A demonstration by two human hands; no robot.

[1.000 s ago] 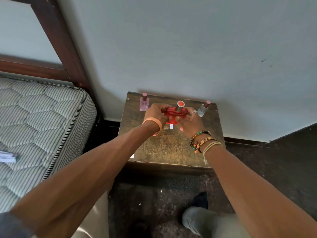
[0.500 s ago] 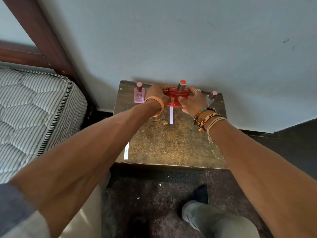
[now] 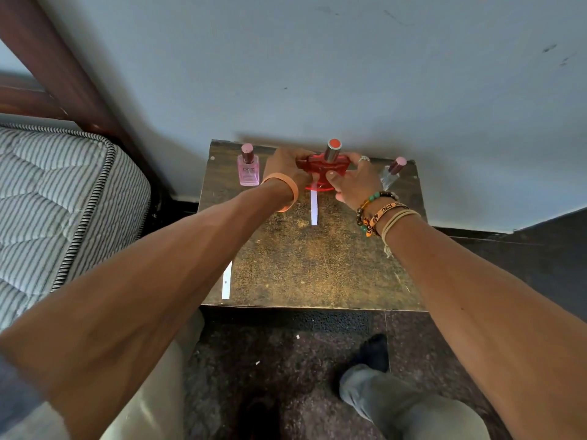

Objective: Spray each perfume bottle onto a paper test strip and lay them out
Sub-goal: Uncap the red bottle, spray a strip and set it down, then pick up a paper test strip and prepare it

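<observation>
A red perfume bottle [image 3: 324, 168] with a silver, red-topped cap stands at the back middle of a worn brown table [image 3: 317, 265]. My left hand [image 3: 286, 166] grips its left side and my right hand [image 3: 352, 179] grips its right side. A white paper strip [image 3: 314, 208] lies on the table just in front of the bottle. A second white strip [image 3: 226, 281] lies near the front left edge. A pink bottle [image 3: 248, 169] stands at the back left. A clear bottle [image 3: 392, 174] with a dark red cap stands at the back right, partly hidden by my right hand.
A pale wall [image 3: 349, 74] rises right behind the table. A striped mattress [image 3: 57, 211] and dark wooden bed frame [image 3: 63, 74] lie to the left. Dark floor [image 3: 286, 360] and my legs are below the table's front edge.
Both hands have carried the red bottle away from me to the back of the table. The strip in front of it has come fully into sight.
</observation>
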